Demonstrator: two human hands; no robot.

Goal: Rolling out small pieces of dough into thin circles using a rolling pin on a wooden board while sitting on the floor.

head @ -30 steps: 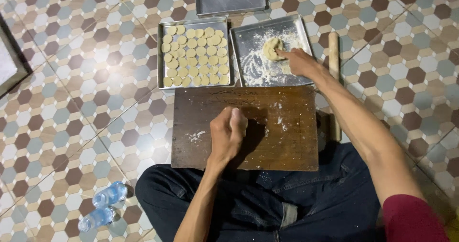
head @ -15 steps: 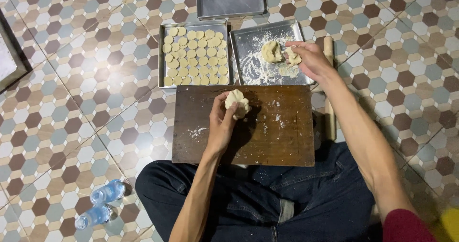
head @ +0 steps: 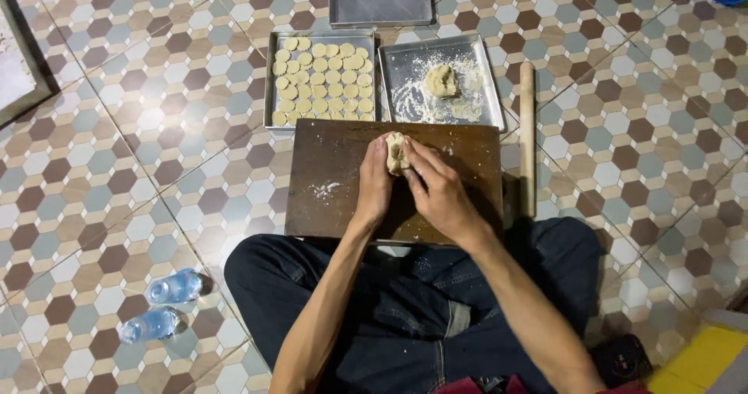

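**Both hands closing on one lump of dough over the board**

Far left, two clear plastic water bottles (head: pixel 164 307) are lying side by side on the hexagon-patterned tiled floor (head: pixel 117 129), well apart from the work. Moving in, a rectangular metal tray of small round pale dough discs (head: pixel 321 80) is sitting just behind the dark brown wooden board (head: pixel 335 199), which is carrying a smear of flour. Over the board's far edge, the left hand (head: pixel 375 184) is cupping the pale lump of dough (head: pixel 395 151) from the left, fingers wrapped against it. The right hand (head: pixel 440 191) is pressing in from the other side, fingers grasping the same lump. Behind, a floured metal tray (head: pixel 475 59) is holding another dough piece (head: pixel 442 80). Right of the board, a long wooden rolling pin (head: pixel 527 137) is lying on the floor.
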